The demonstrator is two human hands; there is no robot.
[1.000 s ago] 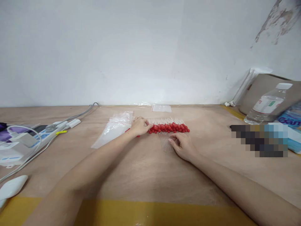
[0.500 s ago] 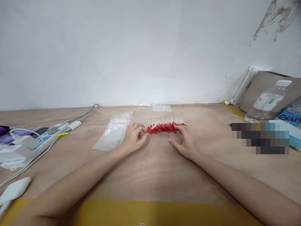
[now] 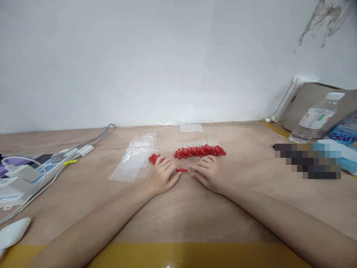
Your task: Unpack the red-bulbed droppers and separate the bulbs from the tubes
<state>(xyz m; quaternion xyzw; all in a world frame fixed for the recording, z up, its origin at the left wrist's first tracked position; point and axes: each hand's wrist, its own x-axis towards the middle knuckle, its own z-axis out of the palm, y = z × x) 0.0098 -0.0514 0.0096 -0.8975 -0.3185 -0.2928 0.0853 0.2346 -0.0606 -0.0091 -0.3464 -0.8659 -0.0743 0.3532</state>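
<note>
Well beyond yellow edging, left fingers pinch bulb.

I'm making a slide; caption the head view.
The left hand holds a red cap near the right hand, in front of a row of red-capped tubes.

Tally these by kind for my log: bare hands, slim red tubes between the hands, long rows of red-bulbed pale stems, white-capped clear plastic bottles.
Bare hands: 2, left hand and right hand
Slim red tube between the hands: 1
Long row of red-bulbed pale stems: 1, its pieces too crowded to count
White-capped clear plastic bottle: 1
Total: 5, counting the row as one
</note>
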